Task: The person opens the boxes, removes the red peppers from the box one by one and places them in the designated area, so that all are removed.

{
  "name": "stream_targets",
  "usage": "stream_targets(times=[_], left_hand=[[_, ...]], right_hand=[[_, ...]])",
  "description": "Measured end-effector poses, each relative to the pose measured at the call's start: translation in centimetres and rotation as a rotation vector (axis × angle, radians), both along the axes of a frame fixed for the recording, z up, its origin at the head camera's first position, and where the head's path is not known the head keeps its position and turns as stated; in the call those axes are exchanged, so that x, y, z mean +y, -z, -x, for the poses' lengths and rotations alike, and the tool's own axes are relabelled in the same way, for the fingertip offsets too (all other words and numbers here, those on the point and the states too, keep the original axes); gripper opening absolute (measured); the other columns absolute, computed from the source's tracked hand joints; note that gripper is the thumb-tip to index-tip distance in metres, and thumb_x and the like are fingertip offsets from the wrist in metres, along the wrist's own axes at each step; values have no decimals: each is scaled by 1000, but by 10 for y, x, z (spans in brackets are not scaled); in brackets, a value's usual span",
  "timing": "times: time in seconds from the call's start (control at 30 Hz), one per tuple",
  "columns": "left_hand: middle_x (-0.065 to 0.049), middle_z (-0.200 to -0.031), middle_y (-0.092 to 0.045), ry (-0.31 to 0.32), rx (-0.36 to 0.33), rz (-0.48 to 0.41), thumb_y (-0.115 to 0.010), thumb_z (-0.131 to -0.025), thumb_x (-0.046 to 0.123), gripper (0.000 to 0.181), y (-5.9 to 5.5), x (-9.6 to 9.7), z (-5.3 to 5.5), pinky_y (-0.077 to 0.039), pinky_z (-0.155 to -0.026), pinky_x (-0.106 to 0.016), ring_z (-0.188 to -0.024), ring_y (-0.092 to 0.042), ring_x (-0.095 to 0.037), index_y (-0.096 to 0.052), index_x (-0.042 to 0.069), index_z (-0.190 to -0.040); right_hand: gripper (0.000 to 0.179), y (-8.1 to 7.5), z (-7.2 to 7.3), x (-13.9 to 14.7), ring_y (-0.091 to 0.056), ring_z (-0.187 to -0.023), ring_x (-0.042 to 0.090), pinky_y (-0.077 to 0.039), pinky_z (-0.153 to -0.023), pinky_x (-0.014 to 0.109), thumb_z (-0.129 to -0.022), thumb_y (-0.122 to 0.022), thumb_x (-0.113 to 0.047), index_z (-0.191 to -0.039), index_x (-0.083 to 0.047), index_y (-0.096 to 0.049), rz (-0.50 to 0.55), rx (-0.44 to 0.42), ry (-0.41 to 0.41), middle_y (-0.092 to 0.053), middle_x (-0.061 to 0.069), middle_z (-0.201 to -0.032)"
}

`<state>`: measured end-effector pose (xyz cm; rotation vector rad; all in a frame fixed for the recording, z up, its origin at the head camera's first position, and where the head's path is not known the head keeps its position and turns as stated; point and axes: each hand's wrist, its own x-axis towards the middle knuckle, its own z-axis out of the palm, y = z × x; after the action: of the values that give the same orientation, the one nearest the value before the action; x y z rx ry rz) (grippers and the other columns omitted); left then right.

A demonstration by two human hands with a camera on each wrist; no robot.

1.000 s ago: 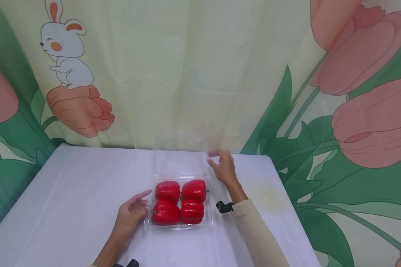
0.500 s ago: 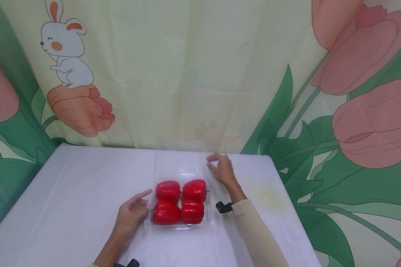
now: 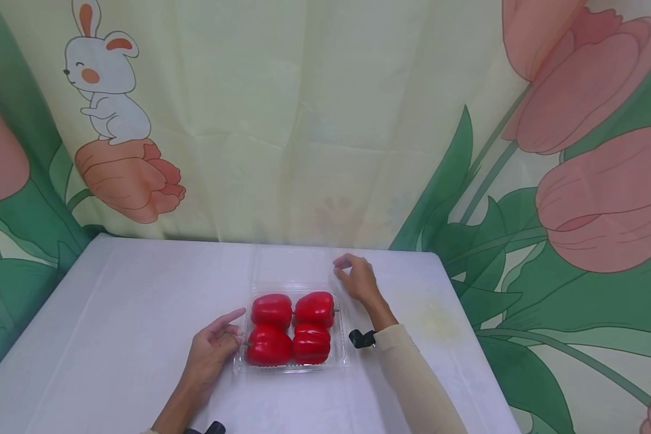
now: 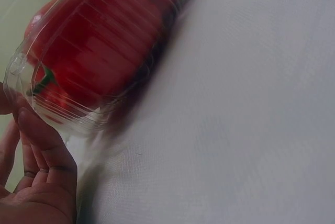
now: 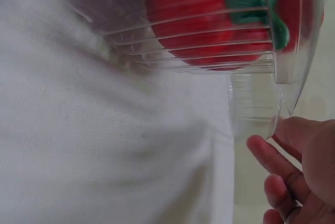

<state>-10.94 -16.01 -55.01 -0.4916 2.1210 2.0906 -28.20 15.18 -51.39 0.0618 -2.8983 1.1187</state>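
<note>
A clear plastic clamshell box (image 3: pixel 290 369) sits on the table, holding several red bell peppers (image 3: pixel 269 345) with green stems in two rows. Its transparent lid (image 3: pixel 290 265) leans back from the rear hinge, away from the peppers. At the box's left side, my left hand (image 3: pixel 208 352) pinches the rim between thumb and fingers; the left wrist view shows the thumb on the clear edge near a pepper (image 4: pixel 99 51). Behind the box on the right, my right hand (image 3: pixel 360 280) holds the lid's side edge; the right wrist view shows thumb and forefinger at that edge (image 5: pixel 277 122).
A white cloth covers the table (image 3: pixel 141 301), whose back edge runs just behind the lid. Beyond it hangs a curtain (image 3: pixel 304 120) printed with a rabbit and tulips. Black wrist cameras (image 3: pixel 362 339) are strapped below both hands.
The lid's far edge has come down from above the table's back edge to about level with it. My right hand has moved slightly down with it; the left hand stays put.
</note>
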Motion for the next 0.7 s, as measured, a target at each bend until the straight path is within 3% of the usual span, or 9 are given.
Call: stream_targets(times=[0.37,0.7], left_hand=[[-9,-117,-67,-11,-11,20,-74,-92,13,58,0,2,1,-61,-89,-22,-101,-68,-23,-62,30,-146],[-11,-121,-65,-14,-24,16,-74,-92,12,59,-1,2,1,-61,-90,-22,-103,-68,-24,-62,31,-147]], right_hand=[[29,-1,-4,4,-67,-108,22,-65,-89,41,-98,-76,-30,-125,-22,-72,39,45,26,-73,3,-122],[40,-14,-25,5,-69,-111,21,-63,-96,42,-93,-81,-31,-130,-21,-70,102,148,-48,-73,1,-125]])
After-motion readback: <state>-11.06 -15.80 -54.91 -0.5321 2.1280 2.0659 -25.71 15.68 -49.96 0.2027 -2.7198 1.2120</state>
